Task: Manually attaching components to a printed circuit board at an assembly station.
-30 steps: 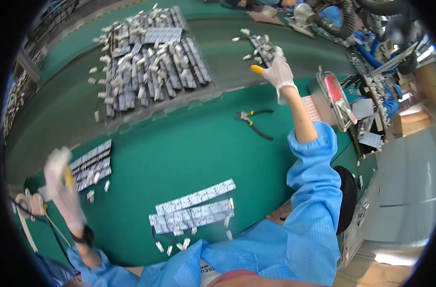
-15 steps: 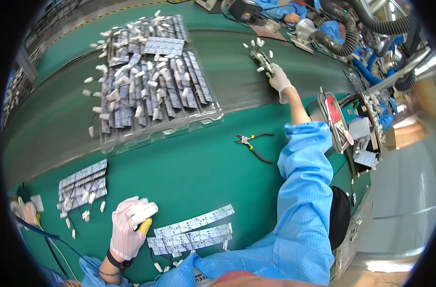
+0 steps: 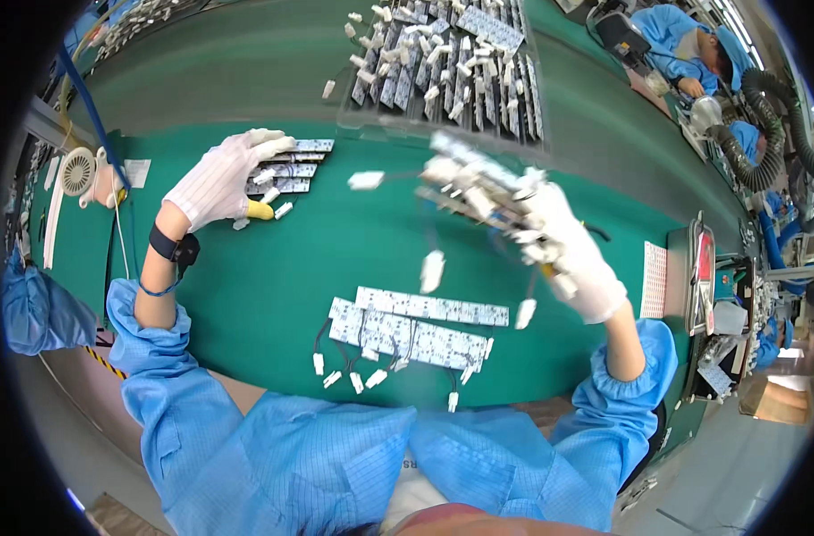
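Observation:
My right hand (image 3: 572,250), in a white glove, is closed round a bundle of circuit board strips (image 3: 478,183), blurred by motion. White connectors dangle from it on short wires. At the left, my gloved left hand (image 3: 219,179) reaches over the left end of a small stack of circuit board strips (image 3: 295,170). Its fingers and yellow-covered thumb are spread apart at the stack's far and near sides. Between my arms, nearer to me, more circuit board strips (image 3: 407,332) lie flat on the green mat, with wired white connectors toward me.
A clear plastic tray (image 3: 443,132) full of strips stands on the dark conveyor (image 3: 273,85). Behind my right hand a plier handle (image 3: 596,232) shows. A metal box (image 3: 700,277) stands at the right, a small fan (image 3: 79,171) at the left. A co-worker (image 3: 688,54) sits across.
My right hand has come back from the conveyor to above the mat with the bundle. My left hand has moved onto the small left stack. The view has turned.

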The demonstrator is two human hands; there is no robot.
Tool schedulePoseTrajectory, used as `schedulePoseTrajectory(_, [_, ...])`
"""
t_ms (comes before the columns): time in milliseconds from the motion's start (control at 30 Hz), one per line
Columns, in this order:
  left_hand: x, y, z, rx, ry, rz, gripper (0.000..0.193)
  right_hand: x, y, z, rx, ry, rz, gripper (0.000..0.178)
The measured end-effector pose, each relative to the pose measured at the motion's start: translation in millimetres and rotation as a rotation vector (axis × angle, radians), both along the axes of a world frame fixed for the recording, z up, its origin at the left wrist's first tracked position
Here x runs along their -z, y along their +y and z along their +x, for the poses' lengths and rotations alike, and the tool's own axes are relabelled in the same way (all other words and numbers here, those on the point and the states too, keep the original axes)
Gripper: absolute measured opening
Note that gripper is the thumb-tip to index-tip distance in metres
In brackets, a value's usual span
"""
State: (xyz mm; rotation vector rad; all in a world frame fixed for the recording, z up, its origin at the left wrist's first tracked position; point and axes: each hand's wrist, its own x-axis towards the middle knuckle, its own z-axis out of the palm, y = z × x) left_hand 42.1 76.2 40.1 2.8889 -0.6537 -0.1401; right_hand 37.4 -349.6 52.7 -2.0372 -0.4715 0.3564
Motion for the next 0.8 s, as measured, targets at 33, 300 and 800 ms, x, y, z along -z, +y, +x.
schedulePoseTrajectory(33, [1, 4, -5, -0.021, 0.027, -0.018, 0.084, 8, 0, -8, -0.347, -0.536, -0.468, 0.064])
schedulePoseTrajectory(300, [-4, 21, -18, -0.003, -0.220, -0.070, 0.077, 45, 29, -11, -0.473, -0.706, -0.700, 0.079])
schedulePoseTrajectory(800, [21, -105, -43, 0.326, 0.102, -0.443, 0.050, 48, 12, 7, -0.030, -0.590, -0.619, 0.030])
